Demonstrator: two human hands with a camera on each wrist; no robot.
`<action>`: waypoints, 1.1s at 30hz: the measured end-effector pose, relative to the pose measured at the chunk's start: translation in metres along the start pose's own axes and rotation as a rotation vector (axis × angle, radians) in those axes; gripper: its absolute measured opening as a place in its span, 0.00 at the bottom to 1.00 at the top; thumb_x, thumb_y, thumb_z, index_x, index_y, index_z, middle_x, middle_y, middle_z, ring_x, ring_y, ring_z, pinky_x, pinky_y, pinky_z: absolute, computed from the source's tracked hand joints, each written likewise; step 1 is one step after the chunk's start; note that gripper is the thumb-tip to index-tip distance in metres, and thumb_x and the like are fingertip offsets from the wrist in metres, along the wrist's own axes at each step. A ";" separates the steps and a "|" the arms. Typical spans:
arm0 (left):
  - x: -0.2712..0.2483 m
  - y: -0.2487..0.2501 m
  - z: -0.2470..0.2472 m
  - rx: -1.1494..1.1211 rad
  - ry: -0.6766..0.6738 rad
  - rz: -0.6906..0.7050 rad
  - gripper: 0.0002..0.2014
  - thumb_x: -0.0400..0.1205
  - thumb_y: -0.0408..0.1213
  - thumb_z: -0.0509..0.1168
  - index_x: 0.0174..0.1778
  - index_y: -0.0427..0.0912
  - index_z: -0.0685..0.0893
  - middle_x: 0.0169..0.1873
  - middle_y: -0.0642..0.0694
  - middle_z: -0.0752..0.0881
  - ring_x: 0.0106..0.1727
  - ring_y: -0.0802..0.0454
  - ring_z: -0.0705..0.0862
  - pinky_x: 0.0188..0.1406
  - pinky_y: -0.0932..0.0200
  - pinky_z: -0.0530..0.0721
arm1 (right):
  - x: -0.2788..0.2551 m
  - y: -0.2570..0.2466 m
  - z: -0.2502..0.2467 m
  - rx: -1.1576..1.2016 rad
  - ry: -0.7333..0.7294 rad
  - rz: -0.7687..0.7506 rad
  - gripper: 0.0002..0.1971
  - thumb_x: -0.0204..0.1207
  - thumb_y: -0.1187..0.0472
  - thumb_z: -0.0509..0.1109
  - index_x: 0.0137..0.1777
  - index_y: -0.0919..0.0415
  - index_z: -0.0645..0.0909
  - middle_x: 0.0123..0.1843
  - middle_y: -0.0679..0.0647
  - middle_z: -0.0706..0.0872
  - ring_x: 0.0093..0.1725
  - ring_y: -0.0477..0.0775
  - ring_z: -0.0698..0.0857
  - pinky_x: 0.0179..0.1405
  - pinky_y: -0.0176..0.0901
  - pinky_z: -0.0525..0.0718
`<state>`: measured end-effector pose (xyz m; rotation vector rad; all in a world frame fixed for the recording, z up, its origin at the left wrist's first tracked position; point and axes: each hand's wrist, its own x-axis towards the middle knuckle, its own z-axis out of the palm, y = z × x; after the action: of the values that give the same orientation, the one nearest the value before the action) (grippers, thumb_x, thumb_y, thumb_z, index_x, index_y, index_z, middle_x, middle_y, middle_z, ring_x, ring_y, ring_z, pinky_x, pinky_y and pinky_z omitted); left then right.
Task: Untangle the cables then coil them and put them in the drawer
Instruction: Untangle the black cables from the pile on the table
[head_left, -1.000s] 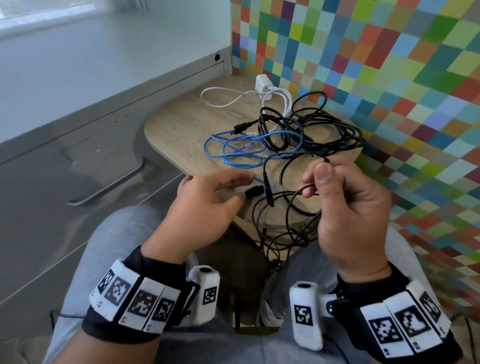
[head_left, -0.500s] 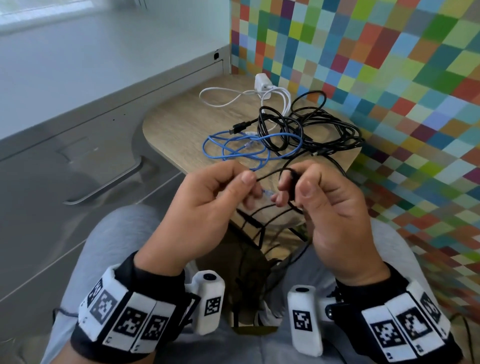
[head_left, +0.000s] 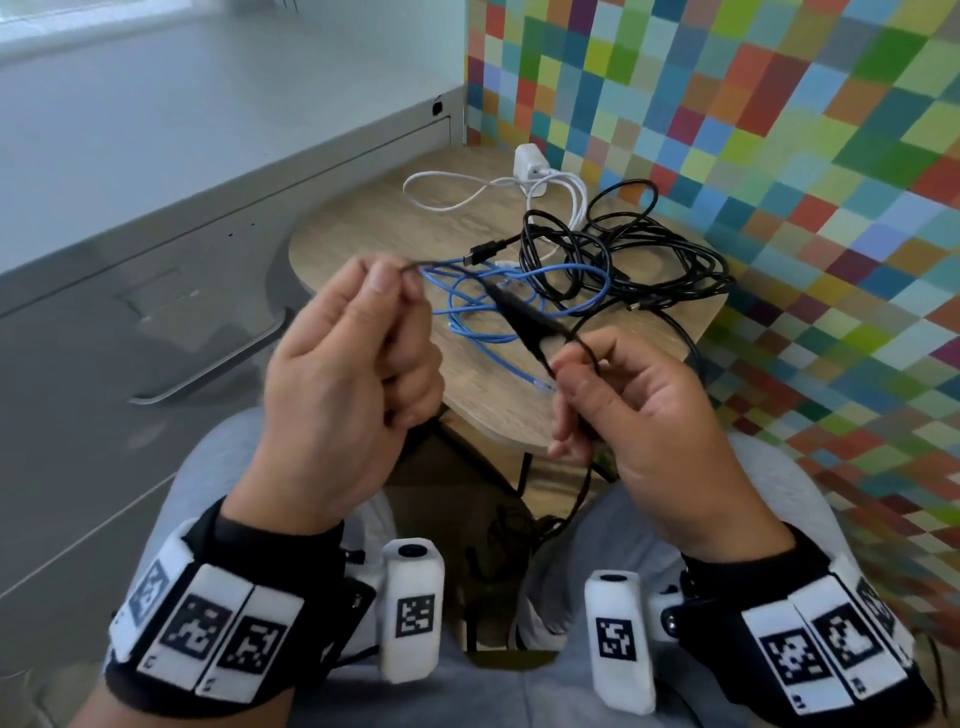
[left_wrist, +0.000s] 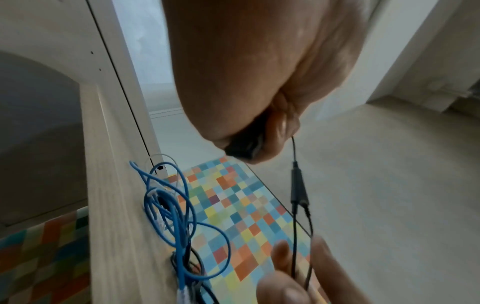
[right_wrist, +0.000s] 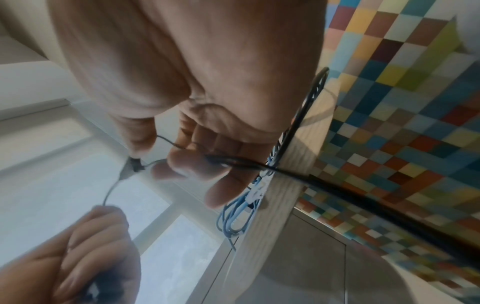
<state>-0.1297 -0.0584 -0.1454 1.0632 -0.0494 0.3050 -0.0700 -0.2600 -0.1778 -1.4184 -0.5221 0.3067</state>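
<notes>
From the head camera, the person's left hand (head_left: 343, 374) is raised over the lap, fingers curled, thumb and forefinger pinching one end of a thin black cable (head_left: 519, 317). The right hand (head_left: 649, 415) pinches the same cable lower down, its other fingers loosely bent, and the slack drops between the knees. An oblong black block on the cable hangs between the two hands. Behind them, on the small wooden table (head_left: 363, 244), lie a loose blue cable (head_left: 493, 312), a heap of thicker black cables (head_left: 649, 260) and a white charger cable (head_left: 467, 192) with its plug by the checkered wall (head_left: 753, 130). A grey drawer (head_left: 130, 322) with a bar handle stands closed to the left

In the left wrist view, the left hand (left_wrist: 259, 82) grips a black plug in its fingertips; the thin black cable (left_wrist: 294, 236) runs down to the right hand's fingers (left_wrist: 283, 257), with the blue cable (left_wrist: 176, 216) on the table edge beside

In the right wrist view, the right hand (right_wrist: 194, 92) nips the thin black cable (right_wrist: 111, 191) between thumb and forefinger, and further strands cross its bent fingers; the left hand (right_wrist: 85, 246) holds the other end below
</notes>
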 end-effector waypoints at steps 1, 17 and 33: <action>0.002 0.003 -0.003 -0.007 0.019 0.010 0.12 0.91 0.42 0.52 0.45 0.46 0.76 0.22 0.55 0.61 0.19 0.58 0.53 0.18 0.65 0.53 | 0.000 0.000 -0.002 0.056 -0.009 0.010 0.09 0.79 0.46 0.77 0.48 0.50 0.87 0.33 0.56 0.85 0.27 0.54 0.78 0.31 0.46 0.85; 0.000 -0.012 -0.013 0.403 -0.391 -0.378 0.25 0.88 0.56 0.56 0.57 0.38 0.89 0.31 0.32 0.85 0.28 0.38 0.84 0.37 0.51 0.83 | -0.001 -0.005 0.000 -0.240 0.071 -0.112 0.06 0.75 0.62 0.78 0.51 0.60 0.94 0.39 0.47 0.93 0.37 0.44 0.90 0.39 0.35 0.86; 0.008 0.009 -0.020 -0.101 0.038 -0.029 0.13 0.91 0.40 0.50 0.41 0.46 0.72 0.30 0.49 0.75 0.25 0.52 0.72 0.26 0.60 0.72 | 0.001 -0.002 -0.005 -0.479 0.157 -0.007 0.09 0.78 0.62 0.81 0.46 0.43 0.93 0.34 0.42 0.93 0.33 0.41 0.89 0.36 0.30 0.85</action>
<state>-0.1269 -0.0354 -0.1464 0.9570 -0.0150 0.2930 -0.0675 -0.2639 -0.1755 -1.8858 -0.4896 0.0606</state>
